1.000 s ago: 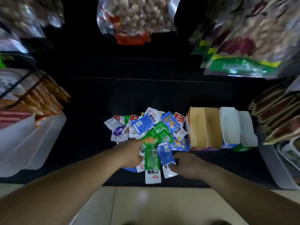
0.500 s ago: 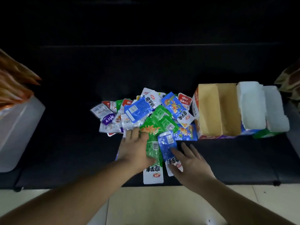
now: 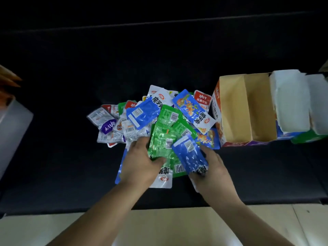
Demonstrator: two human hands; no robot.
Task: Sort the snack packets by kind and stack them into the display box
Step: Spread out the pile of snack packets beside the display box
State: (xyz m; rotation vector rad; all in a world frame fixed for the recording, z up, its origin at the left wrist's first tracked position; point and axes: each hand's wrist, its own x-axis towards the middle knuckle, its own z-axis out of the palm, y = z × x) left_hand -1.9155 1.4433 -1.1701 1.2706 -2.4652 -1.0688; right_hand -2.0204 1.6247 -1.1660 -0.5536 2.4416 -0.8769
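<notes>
We pull the first kinds out of the heap.

Half a second ago both hands lay flat on the pile of mixed snack packets (image 3: 142,119). Now our left hand (image 3: 140,164) grips a bunch of glossy green foil packets (image 3: 161,142), and our right hand (image 3: 213,167) pinches one shiny blue foil packet (image 3: 188,155), low over the black bench (image 3: 62,157). The open brown cardboard display box (image 3: 232,110), just right of the pile, looks unfilled. We judge that sorting has begun and stacking has not.

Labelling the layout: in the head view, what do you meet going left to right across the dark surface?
White bin, purple packet, left hand, green packet it grips, blue packet, right hand holding it, display box, white-lined box.
</notes>
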